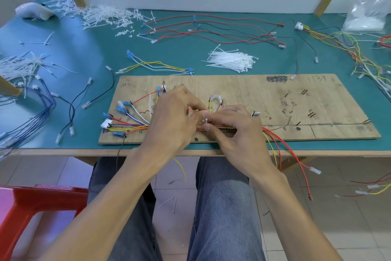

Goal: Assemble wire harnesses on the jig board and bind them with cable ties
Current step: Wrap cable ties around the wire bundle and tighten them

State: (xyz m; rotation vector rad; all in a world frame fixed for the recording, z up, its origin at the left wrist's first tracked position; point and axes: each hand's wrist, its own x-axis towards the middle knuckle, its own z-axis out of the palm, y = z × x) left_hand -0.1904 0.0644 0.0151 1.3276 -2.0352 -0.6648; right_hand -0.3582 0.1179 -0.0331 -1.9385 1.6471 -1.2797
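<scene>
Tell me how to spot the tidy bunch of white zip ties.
Start at the wooden jig board on the green table. Just behind its middle lies a bundle of white cable ties. Unlike the messy heap of cut tie ends far back left, these are long, straight and side by side.

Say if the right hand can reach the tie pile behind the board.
Probably yes: only bare board lies before the tie pile. The right hand pinches a tie on the wires and must release first.
</scene>
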